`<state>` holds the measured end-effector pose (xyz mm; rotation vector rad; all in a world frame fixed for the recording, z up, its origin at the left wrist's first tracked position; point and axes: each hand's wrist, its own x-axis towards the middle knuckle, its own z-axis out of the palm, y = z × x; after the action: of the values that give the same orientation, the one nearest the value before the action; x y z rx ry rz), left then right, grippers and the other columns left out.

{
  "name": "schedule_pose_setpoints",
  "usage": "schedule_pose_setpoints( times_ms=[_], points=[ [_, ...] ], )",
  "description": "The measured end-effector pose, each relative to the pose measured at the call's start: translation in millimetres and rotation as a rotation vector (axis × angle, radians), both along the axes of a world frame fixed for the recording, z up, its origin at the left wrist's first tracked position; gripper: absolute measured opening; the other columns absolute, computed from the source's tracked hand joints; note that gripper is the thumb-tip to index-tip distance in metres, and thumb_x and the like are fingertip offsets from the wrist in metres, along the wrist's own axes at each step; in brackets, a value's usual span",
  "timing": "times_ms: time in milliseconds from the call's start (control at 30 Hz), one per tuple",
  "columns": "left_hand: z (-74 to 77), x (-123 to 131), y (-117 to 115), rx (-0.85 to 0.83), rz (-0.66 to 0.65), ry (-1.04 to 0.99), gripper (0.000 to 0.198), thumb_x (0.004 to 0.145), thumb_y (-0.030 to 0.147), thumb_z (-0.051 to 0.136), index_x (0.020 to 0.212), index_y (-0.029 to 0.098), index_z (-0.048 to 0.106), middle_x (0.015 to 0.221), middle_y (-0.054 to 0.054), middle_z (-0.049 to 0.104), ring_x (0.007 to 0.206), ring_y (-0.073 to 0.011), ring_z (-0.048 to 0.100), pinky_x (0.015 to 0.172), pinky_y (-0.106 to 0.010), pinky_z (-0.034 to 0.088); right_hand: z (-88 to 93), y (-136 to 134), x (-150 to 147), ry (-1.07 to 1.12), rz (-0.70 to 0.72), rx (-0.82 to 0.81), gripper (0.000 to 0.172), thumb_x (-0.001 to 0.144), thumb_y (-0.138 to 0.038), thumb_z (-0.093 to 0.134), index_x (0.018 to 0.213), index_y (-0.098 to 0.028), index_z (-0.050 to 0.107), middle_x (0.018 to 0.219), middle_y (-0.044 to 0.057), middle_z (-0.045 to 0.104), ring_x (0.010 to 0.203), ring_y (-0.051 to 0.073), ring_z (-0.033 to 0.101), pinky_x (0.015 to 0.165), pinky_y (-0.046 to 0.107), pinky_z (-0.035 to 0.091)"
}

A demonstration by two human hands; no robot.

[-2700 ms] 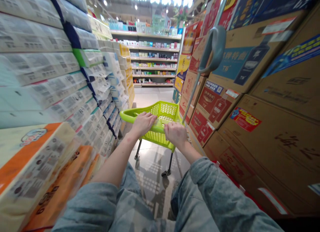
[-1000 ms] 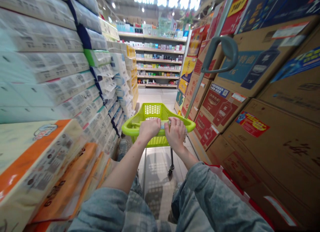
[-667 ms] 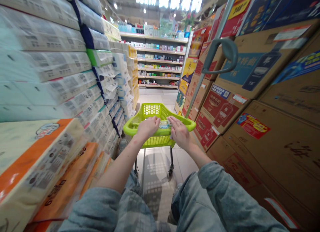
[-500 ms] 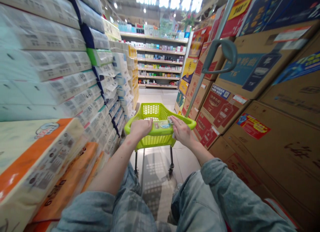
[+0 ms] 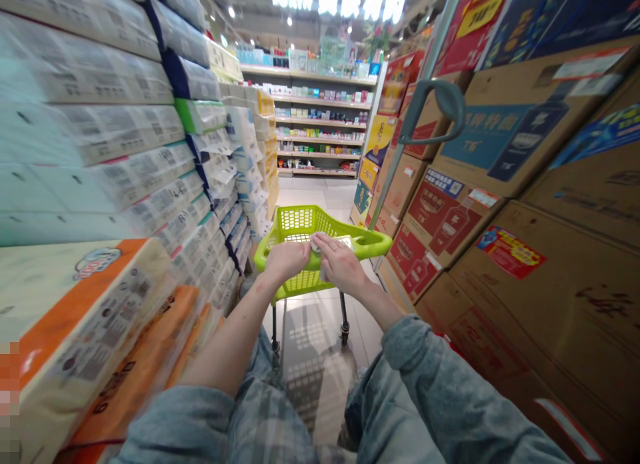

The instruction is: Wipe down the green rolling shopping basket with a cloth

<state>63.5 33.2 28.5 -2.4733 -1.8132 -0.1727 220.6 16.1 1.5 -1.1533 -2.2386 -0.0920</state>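
A lime-green plastic basket cart on thin wheeled legs stands in the aisle in front of me. My left hand is curled over its near rim. Right beside it, almost touching, my right hand lies across the same rim with its fingers pressed down on a small pale wipe that peeks out underneath. A pale label or packet shows on the rim just past my right fingers. The cart's grey pole with a looped handle rises on the right.
Tall stacks of wrapped tissue packs wall in the left side. Cardboard cartons are piled along the right. A narrow strip of glossy tiled floor runs ahead to stocked shelves.
My right hand has slid left along the rim until it is next to my left hand. The left hand keeps its hold, and the basket has turned slightly.
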Motion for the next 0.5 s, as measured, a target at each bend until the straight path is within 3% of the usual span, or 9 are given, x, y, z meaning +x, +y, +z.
schedule_pose_setpoints(
  times_ms=[100,267,500],
  points=[
    [0.2,3,-2,-0.009,0.004,-0.045,0.062,0.095,0.037,0.014,0.091,0.013,0.071,0.088,-0.015,0.071,0.090,-0.0268,0.067,0.076,-0.036,0.050,13.5,12,13,-0.026,-0.046,-0.099,0.045,0.086,-0.015,0.036,0.127,-0.014,0.055,0.133,0.010,0.055,0.123,0.017,0.048,0.105,0.034,0.035],
    [-1.1,12,-9,0.011,0.017,-0.057,0.062,0.094,0.038,0.015,0.089,0.012,0.071,0.086,-0.015,0.071,0.087,-0.0246,0.067,0.076,-0.033,0.050,35.8,32,20,-0.127,-0.229,-0.326,0.035,0.090,-0.024,0.035,0.104,-0.018,0.066,0.104,0.007,0.069,0.095,0.017,0.062,0.083,0.026,0.044],
    [-4.2,15,-16,0.033,0.031,-0.062,0.061,0.095,0.038,0.015,0.088,0.013,0.071,0.088,-0.015,0.071,0.088,-0.0264,0.067,0.075,-0.036,0.050,32.3,70,29,-0.129,-0.243,-0.483,0.037,0.089,-0.024,0.036,0.095,-0.018,0.073,0.090,0.002,0.072,0.080,0.013,0.064,0.069,0.018,0.043]
  ],
)
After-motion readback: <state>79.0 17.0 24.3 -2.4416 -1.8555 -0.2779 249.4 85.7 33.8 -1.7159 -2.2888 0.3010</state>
